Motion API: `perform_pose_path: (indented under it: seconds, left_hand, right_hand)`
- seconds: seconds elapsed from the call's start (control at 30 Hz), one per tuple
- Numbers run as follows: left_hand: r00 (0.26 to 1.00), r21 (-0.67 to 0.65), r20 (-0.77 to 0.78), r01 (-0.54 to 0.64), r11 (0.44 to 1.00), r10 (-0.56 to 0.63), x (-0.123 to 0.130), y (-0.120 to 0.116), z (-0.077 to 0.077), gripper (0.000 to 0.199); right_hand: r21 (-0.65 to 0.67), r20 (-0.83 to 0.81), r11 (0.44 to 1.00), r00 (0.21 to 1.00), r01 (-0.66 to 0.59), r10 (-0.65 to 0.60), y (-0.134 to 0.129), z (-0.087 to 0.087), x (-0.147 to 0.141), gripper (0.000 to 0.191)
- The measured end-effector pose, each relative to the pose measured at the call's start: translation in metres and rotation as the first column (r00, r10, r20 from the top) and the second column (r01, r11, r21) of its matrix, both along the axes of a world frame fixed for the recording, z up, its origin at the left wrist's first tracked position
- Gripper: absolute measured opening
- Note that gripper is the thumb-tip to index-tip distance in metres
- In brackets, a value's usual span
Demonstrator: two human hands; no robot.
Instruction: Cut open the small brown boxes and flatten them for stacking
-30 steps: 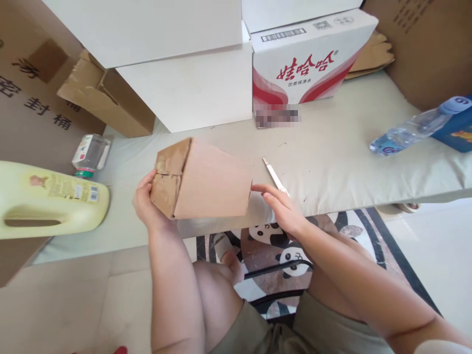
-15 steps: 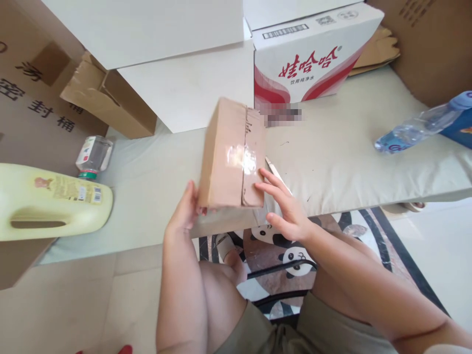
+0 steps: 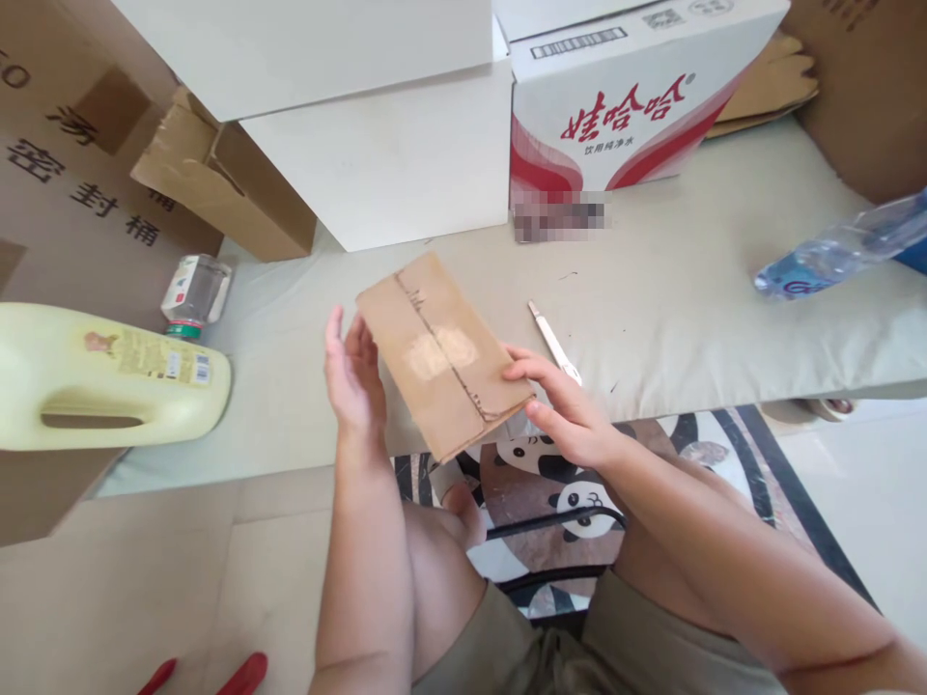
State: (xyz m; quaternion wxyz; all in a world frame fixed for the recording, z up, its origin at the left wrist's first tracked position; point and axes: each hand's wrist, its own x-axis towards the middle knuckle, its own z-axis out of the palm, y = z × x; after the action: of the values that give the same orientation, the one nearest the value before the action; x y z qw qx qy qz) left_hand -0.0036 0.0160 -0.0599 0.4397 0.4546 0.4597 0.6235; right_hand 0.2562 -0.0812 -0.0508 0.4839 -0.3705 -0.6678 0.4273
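Observation:
A small brown cardboard box (image 3: 435, 338) is tilted above the front of the covered surface, its seam and a pale rough patch facing up. My right hand (image 3: 561, 401) grips its lower right corner, thumb and fingers on either side. At the box's left side, my left hand (image 3: 354, 372) has its fingers raised and apart; whether the hidden fingertips touch the box is unclear. Just right of the box, a white utility knife (image 3: 554, 343) lies on the cloth.
White boxes (image 3: 383, 154) and a red-and-white carton (image 3: 615, 125) stand behind. A yellow jug (image 3: 195, 386) and a clear jar (image 3: 197, 294) are on the left. At the right lies a plastic bottle (image 3: 811, 265). Below is a panda-patterned mat (image 3: 586, 507).
The box has turned and tipped, so its seam now slants and another face shows. My left hand has come off its lower left edge and opened. My right hand has closed on the corner.

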Motion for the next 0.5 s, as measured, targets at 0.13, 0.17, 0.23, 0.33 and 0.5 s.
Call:
perform_pose_path:
  seconds: [0.13, 0.17, 0.23, 0.33, 0.5]
  left_hand:
    - [0.999, 0.096, -0.039, 0.021, 0.995, -0.018, 0.007, -0.012, 0.015, 0.058]
    - [0.998, 0.057, -0.063, 0.024, 0.998, -0.021, 0.009, -0.015, 0.019, 0.053]
    - [0.997, -0.012, -0.078, 0.02, 1.0, -0.021, 0.014, -0.019, 0.026, 0.043]
    - [0.998, -0.002, -0.058, -0.009, 1.0, 0.009, 0.019, -0.019, 0.032, 0.036]
    - [0.999, -0.003, 0.003, -0.044, 0.999, 0.044, 0.029, -0.017, 0.035, 0.034]
  right_hand:
    - [-0.044, 0.069, 0.998, 0.996, 0.054, -0.05, 0.003, -0.002, 0.0, 0.041]
    - [-0.054, 0.161, 0.987, 0.977, 0.151, -0.14, 0.005, -0.003, 0.002, 0.04]
    - [-0.04, 0.414, 0.925, 0.849, 0.377, -0.328, 0.012, -0.005, 0.009, 0.037]
    - [0.016, 0.721, 0.834, 0.571, 0.552, -0.392, 0.022, -0.009, 0.022, 0.046]
    - [-0.002, 0.874, 0.846, 0.412, 0.533, -0.257, 0.028, -0.012, 0.031, 0.054]
